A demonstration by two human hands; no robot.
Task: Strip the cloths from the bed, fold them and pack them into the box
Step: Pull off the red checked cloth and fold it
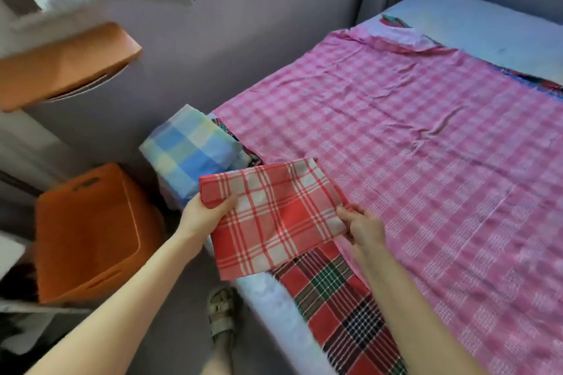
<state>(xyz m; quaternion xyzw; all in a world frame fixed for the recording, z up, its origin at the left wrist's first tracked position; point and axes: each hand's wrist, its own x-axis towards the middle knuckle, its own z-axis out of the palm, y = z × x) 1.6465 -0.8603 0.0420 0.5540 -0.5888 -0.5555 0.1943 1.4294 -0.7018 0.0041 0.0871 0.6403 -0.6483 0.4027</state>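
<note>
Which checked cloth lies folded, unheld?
The blue checked cloth at the corner of the bed; the red-and-white cloth is held, the pink cloth lies spread.

On my feed the person showed me little clothing. The left forearm (137,298) and the right forearm (402,298) ran bare from the picture's lower edge to the wrists. The left hand (207,213) and the right hand (362,225) were bare as well. Lower down, between the arms, I saw one foot in a sandal (221,318). It was a dull olive-khaki, with broad straps crossing the foot and a paler, buckle-like fitting on one strap. The bare shin (213,359) nearer the camera was blurred, and I could not tell which foot it was.
</note>
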